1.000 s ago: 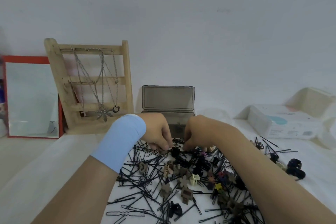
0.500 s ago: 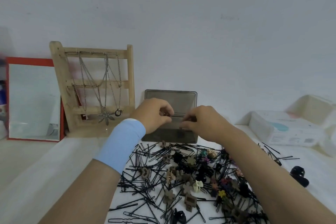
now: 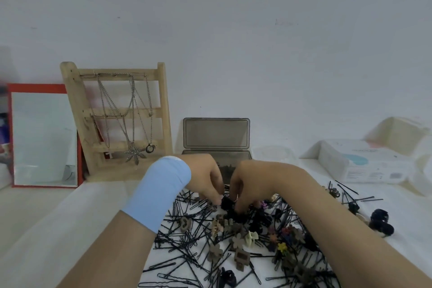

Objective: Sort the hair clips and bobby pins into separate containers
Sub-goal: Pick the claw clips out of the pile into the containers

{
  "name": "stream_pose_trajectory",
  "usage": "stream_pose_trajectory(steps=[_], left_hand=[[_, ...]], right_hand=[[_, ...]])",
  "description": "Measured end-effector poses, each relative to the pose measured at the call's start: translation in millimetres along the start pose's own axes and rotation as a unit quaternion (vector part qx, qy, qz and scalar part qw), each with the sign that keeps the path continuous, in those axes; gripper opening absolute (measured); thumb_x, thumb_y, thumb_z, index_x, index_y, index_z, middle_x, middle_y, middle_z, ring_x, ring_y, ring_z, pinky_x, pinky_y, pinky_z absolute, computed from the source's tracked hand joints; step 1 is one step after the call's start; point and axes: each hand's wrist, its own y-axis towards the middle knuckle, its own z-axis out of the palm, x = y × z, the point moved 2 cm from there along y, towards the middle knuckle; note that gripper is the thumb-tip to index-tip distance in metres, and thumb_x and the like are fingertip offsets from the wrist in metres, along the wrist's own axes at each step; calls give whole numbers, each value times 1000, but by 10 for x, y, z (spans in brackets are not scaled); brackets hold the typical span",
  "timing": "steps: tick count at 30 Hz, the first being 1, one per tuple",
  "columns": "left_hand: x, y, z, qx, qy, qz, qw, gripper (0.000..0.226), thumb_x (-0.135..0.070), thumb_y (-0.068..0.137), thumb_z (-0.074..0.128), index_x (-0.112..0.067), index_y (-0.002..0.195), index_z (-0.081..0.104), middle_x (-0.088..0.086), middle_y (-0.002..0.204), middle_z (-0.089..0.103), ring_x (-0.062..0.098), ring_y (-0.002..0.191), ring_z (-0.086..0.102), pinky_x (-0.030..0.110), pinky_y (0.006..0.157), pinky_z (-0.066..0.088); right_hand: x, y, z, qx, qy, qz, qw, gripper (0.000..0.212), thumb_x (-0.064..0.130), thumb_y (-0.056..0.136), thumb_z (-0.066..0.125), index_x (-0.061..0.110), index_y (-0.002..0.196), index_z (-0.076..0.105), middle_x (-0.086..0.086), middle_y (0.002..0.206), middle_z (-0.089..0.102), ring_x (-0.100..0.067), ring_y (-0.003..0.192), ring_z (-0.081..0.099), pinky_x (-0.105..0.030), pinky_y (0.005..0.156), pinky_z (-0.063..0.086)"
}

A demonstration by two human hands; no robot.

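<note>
Head view: a person leans over a white-covered bench [image 3: 46,229], with both forearms reaching to the far edge of a mixed heap
Heap: black bobby pins [image 3: 187,236] lie criss-crossed, with small hair clips [image 3: 240,241] in brown, cream and bright colours scattered among them; a few more dark clips lie apart to the right
Container: the smoky box [image 3: 216,134] stands just beyond the heap with its lid upright; something dark seems to lie in its base, though the hands hide most of it
Left hand: the left hand [image 3: 205,177], with a blue wristband [image 3: 161,189] behind it, has its fingers curled down and its tips at the heap's far edge; I cannot tell whether they pinch a pin
Right hand: the right hand [image 3: 252,184] sits close beside it, fingers curled onto a black clip [image 3: 226,203]; I cannot tell whether it is gripped or only touched
Just changed: half a second ago both hands were raised at the box's mouth; now they are down in the heap again
Meaning: probably one batch has been dropped off and the next pick is starting; most of the heap is unsorted, so the task looks early
Risk: the pins are tangled, so a pinch may drag neighbours or a clip along
Around: a wooden rack [image 3: 163,100] of necklaces and a mirror [image 3: 42,138] stand far left; a clear tub [image 3: 273,154] and a pack of wipes [image 3: 364,163] sit far right
</note>
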Motion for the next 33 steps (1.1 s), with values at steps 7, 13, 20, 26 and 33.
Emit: stream_pose_trajectory(steps=[7,13,20,26,33], left_hand=[[-5,59,79,18,-23,0,1000,13,-31,83,78,-27,96,79,-11,89,77,7,79,73,21,73,55],[188,-103,-200,-110,-148,6,983,5,-26,89,71,-24,91,68,-6,81,75,5,71,72,32,77,59],[314,108,-97,-340,-122,20,932,12,-20,89,73,-27,98,74,-10,101,65,8,94,60,23,89,49],[358,146,27,-318,-119,26,940,35,-14,94,66,-22,127,66,-9,126,62,2,101,54,24,104,43],[210,85,-62,-298,-152,43,941,19,-21,96,63,-30,111,69,-16,101,66,-2,86,59,23,89,51]], right_hand=[[-69,8,-97,-83,-11,-10,996,42,17,81,74,24,122,69,18,81,64,-6,71,66,-21,62,53],[54,42,-37,-116,15,-61,991,26,11,87,65,30,95,80,23,77,61,2,73,57,-10,65,40],[136,117,130,-70,-23,-92,993,28,18,85,74,34,108,76,13,115,66,-6,95,58,-23,86,47],[60,91,-28,-184,52,-75,979,19,26,83,78,29,102,77,16,93,66,1,83,59,-13,74,47],[-119,116,-117,-319,176,-24,931,15,17,87,73,28,98,75,9,89,66,-11,83,61,-19,73,46]])
